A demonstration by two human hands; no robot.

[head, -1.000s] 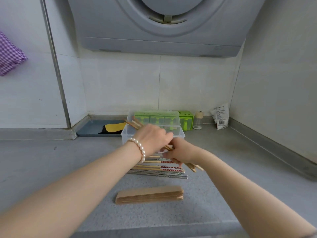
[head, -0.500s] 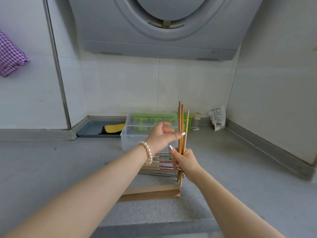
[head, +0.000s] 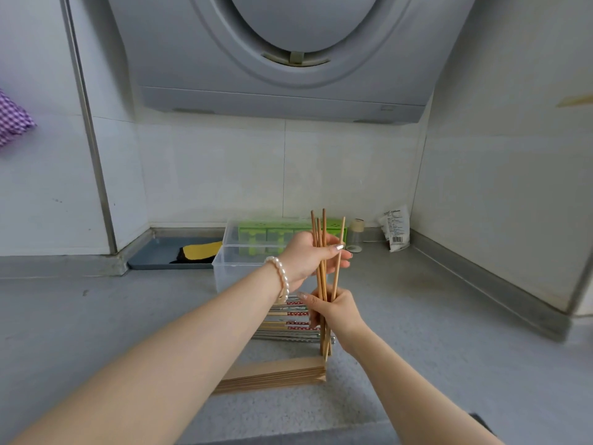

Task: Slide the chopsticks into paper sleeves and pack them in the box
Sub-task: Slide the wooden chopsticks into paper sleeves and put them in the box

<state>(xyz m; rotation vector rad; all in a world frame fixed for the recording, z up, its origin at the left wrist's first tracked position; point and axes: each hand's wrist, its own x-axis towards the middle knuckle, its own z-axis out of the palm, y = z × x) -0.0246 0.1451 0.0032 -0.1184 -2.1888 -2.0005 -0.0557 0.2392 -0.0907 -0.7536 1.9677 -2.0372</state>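
Several wooden chopsticks (head: 323, 229) stand upright in a bundle, their lower ends near the counter. My right hand (head: 337, 311) grips them low down. My left hand (head: 308, 256), with a pearl bracelet at the wrist, holds the bundle higher up between thumb and fingers. A stack of brown paper sleeves (head: 272, 375) lies flat on the counter just in front of the bundle. More chopsticks (head: 288, 319), some with red patterned ends and some metal, lie in a row behind the sleeves. A clear plastic box (head: 231, 268) stands further back.
A green container (head: 276, 231) sits behind the clear box. A grey tray with a yellow sponge (head: 200, 252) lies at the back left. A small jar (head: 356, 234) and a white packet (head: 396, 228) stand at the back right. A range hood (head: 288, 59) hangs overhead.
The chopstick bundle went from lying slanted across both hands to standing upright. My left hand let go of it, then closed back round its upper part.
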